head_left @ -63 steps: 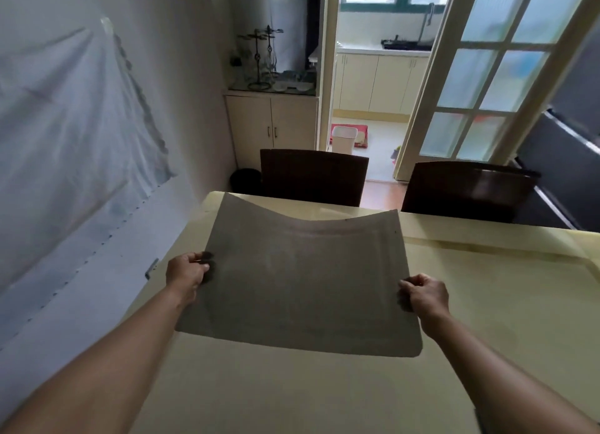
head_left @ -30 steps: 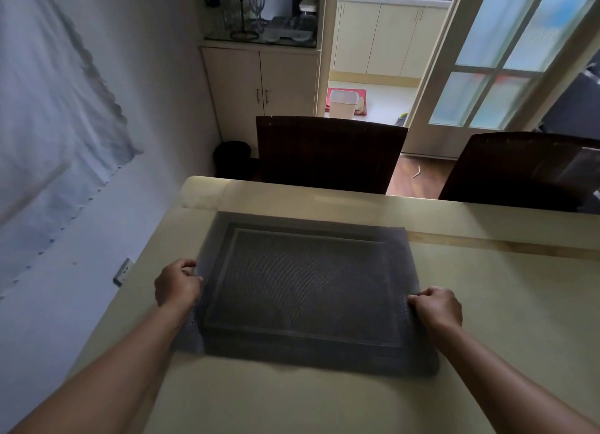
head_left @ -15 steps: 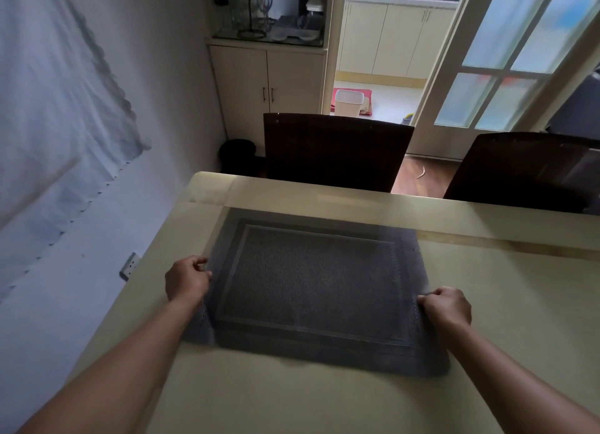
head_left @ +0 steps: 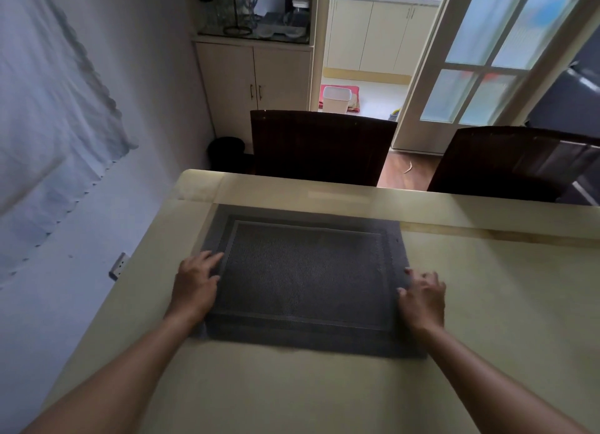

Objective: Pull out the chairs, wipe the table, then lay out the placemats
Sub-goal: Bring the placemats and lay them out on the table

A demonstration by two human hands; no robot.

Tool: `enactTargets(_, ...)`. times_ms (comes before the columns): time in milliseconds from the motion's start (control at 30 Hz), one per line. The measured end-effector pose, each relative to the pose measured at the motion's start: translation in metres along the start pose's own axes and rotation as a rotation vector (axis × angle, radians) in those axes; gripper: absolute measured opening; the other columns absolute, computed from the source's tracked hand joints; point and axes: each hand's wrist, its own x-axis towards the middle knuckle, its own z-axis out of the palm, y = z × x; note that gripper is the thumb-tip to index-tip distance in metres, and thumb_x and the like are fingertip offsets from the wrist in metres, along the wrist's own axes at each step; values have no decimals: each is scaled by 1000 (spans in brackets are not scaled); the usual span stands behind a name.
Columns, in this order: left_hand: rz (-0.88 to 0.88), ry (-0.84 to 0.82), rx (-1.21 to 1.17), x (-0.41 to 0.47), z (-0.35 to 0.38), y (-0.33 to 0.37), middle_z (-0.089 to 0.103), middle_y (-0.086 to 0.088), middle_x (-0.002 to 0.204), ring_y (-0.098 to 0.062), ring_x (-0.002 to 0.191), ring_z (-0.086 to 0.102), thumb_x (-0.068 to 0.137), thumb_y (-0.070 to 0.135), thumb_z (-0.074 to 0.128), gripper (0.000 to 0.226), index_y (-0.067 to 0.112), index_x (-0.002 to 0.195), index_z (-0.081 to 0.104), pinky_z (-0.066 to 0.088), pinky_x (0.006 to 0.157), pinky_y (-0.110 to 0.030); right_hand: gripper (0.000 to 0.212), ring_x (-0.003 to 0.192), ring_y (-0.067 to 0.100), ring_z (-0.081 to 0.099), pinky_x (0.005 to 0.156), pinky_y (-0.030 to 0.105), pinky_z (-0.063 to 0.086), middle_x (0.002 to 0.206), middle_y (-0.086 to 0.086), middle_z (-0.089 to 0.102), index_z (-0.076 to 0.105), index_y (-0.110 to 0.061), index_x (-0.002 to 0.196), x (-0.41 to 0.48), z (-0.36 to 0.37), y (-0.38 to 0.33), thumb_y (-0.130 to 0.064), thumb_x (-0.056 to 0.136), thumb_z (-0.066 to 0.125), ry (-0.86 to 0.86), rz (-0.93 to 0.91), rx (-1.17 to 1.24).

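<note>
Resting both open hands on a dark grey placemat [head_left: 305, 277] laid flat on the pale counter [head_left: 292, 394].

Reaching in from the near edge with bare forearms. Laying the left hand [head_left: 194, 285] palm-down on the mat's left border, fingers [head_left: 212, 258] straight and holding nothing. Setting the right hand [head_left: 423, 295] on the right border, fingers [head_left: 409, 276] loosely splayed, tips on the weave, gripping nothing. Rectangular, with a mesh-like woven middle panel inside a thin raised line and a wide, smoother border. Lying long side across, near the counter's far left corner. Beyond the far edge, a dark brown chair [head_left: 321, 147] directly behind the mat and a second chair [head_left: 506, 160] further right.
</note>
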Motion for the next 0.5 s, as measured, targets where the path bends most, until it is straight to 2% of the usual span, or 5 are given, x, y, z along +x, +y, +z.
enactTargets(67,90,-125,39,-11,8,3,40,-7,148,-28,137,31,90,12,58,48,23,135,51,22,112,-32,52,120,29,41,101,32,36,136,12,44,46,-15,139,-13,3,-3,-7,89,56,-78,-260,-76)
enactTargets(133,105,-215,115,-18,16,3,29,-3,154,-25,143,22,95,21,50,46,32,139,44,19,115,-35,55,136,25,28,112,31,25,152,6,29,35,-21,146,-21,10,-7,-18,94,52,-218,-377,-123)
enactTargets(333,74,-388,188,-19,10,8,11,-3,159,-25,147,6,99,25,40,48,36,145,29,8,117,-44,58,147,24,1,119,38,10,161,-4,3,18,-31,151,-24,13,-9,-40,99,42,-454,-324,-194)
enactTargets(433,62,-411,234,-24,0,26,12,-7,159,-28,146,10,99,26,40,50,33,147,27,11,117,-42,60,147,25,4,118,33,8,161,0,5,17,-23,152,-28,2,-12,-37,99,43,-442,-280,-113)
enactTargets(500,69,-337,93,-39,-2,54,24,-10,156,-28,144,21,98,22,44,47,25,145,35,18,115,-35,61,146,24,14,116,28,11,159,6,13,20,-15,151,-39,-14,-11,-33,98,46,-364,-278,-6)
